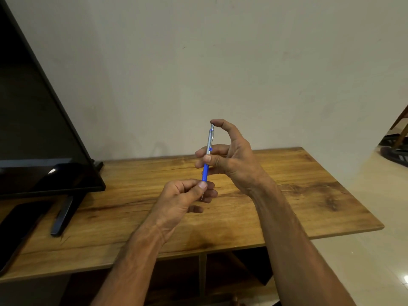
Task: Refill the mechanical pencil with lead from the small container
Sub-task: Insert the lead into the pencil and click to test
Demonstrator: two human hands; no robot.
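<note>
Both hands are closed on the same mechanical pencil (208, 154), held nearly upright above the wooden table (287, 195). Low down, the left hand (185, 195) pinches the blue grip section between thumb and fingers, and the metal tip pokes out just below that pinch. Higher up, the right hand (229, 155) wraps its middle fingers and thumb round the silver barrel, while its forefinger (217, 123) curls over to rest on the push button at the top. The pencil touches nothing but the two hands.

My reading is that the cap end is about to be pressed or pulled off, though which of the two cannot be told from here. If the cap comes away with a jerk, it could slip from the fingers and drop to the table or the floor beyond the edge. A tight pinch so close to the tip could also bend or snap any lead that sticks out, and I cannot see whether any does.

No lead container shows anywhere on the table, so where it is and what it holds cannot be said; it may be hidden in a palm or lie outside the view. At the left stand a dark screen (33, 129) on its foot and a black phone (15, 228), well apart from the hands.
</note>
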